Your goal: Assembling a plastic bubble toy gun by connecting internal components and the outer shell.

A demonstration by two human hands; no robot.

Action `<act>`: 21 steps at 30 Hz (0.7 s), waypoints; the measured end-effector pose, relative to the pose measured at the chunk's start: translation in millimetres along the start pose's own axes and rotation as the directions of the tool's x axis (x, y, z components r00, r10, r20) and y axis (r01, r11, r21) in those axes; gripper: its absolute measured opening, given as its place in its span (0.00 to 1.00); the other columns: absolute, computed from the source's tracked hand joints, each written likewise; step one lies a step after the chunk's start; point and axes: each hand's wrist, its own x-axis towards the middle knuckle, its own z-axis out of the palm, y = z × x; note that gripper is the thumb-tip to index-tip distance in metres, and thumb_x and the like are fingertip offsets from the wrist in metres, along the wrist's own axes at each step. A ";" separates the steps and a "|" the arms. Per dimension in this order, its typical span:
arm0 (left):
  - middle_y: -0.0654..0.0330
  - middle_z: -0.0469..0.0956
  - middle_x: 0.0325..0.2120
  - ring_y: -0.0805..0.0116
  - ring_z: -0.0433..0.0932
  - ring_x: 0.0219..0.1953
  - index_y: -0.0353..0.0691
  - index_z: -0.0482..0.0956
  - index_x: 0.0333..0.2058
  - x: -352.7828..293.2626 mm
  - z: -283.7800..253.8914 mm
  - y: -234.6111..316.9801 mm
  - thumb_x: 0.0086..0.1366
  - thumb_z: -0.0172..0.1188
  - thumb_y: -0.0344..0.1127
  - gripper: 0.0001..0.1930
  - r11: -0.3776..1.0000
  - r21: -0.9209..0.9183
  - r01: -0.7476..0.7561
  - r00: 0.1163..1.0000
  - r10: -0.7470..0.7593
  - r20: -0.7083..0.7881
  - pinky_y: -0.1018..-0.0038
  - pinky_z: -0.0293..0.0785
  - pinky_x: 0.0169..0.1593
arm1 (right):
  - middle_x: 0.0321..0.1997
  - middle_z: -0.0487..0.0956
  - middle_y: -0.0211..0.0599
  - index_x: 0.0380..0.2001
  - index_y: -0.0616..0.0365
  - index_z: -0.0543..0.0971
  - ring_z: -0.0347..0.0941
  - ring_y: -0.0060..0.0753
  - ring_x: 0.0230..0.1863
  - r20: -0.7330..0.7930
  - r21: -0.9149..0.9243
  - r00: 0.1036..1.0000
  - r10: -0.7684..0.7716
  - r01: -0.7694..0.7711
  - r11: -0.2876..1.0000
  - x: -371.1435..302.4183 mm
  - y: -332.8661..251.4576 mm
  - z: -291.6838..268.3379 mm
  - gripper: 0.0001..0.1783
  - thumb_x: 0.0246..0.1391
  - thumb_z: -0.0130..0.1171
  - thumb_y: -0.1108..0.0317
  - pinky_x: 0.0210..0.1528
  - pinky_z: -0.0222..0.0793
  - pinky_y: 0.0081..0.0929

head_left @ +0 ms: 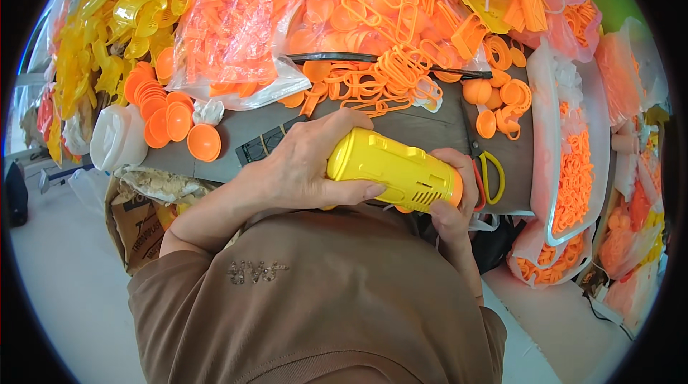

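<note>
Brown shirt point(344, 298) fills the bottom, nearest the camera. Both hands are closed around one thing, a yellow plastic casing point(383, 165), held in front of the torso at the table's near edge. Left hand point(301, 158) grips its left end, thumb across the near side; the other fingers are mostly hidden. Right hand point(455, 201) pinches the right end, at the orange end piece point(457, 189). Casing tilts, right end closer to the body; slots show near that end.

Just beyond the left hand, a dark flat piece point(261, 144) lies on the table point(444, 122). Right of the right hand, scissors point(493, 173) with red and yellow handles sit close to the near edge. Orange cups point(204, 142) cluster toward the left edge, some nested in a stack; white container point(118, 137) stands by the near left corner.

Farther back: clear bag point(290, 72) of orange parts, pile of orange loops point(390, 76) to its right, heap of yellow parts point(136, 18) along the far left. Along the right edge, white tub point(542, 108) holding small orange parts point(573, 169). Below the table's left side, an open cardboard box point(143, 233).
</note>
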 end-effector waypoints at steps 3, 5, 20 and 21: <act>0.50 0.76 0.28 0.59 0.79 0.31 0.33 0.66 0.41 -5.4 6.8 -8.2 0.50 0.67 0.46 0.28 0.998 -0.044 -0.050 0.994 0.045 -0.104 0.69 0.74 0.33 | 0.44 0.68 0.39 0.50 0.66 0.62 0.66 0.27 0.44 -0.027 0.042 0.999 0.024 -0.023 0.999 -0.5 0.6 9.8 0.36 0.41 0.63 0.58 0.48 0.63 0.24; 0.51 0.76 0.28 0.62 0.78 0.30 0.32 0.66 0.41 -5.1 8.9 -10.4 0.50 0.67 0.46 0.28 0.993 -0.121 0.009 0.991 -0.025 -0.134 0.71 0.73 0.33 | 0.45 0.66 0.39 0.52 0.64 0.60 0.65 0.27 0.45 -0.133 0.115 0.991 0.012 0.004 0.993 0.4 5.2 19.1 0.36 0.44 0.62 0.57 0.48 0.63 0.24; 0.54 0.75 0.30 0.71 0.75 0.32 0.29 0.66 0.41 -4.8 8.2 -18.1 0.53 0.63 0.43 0.25 0.939 -0.339 0.060 0.972 -0.132 -0.196 0.74 0.72 0.35 | 0.40 0.67 0.37 0.51 0.62 0.60 0.64 0.24 0.38 -0.130 0.057 0.988 -0.083 0.091 0.994 16.9 19.8 26.1 0.28 0.51 0.57 0.62 0.41 0.63 0.21; 0.54 0.74 0.31 0.71 0.74 0.34 0.30 0.65 0.42 -4.8 9.5 -14.4 0.54 0.62 0.43 0.25 0.897 -0.431 0.098 0.961 -0.197 -0.192 0.74 0.71 0.37 | 0.40 0.67 0.37 0.50 0.63 0.60 0.64 0.23 0.37 -0.144 0.014 0.985 -0.100 0.103 0.995 17.9 20.0 25.4 0.28 0.51 0.57 0.61 0.41 0.63 0.21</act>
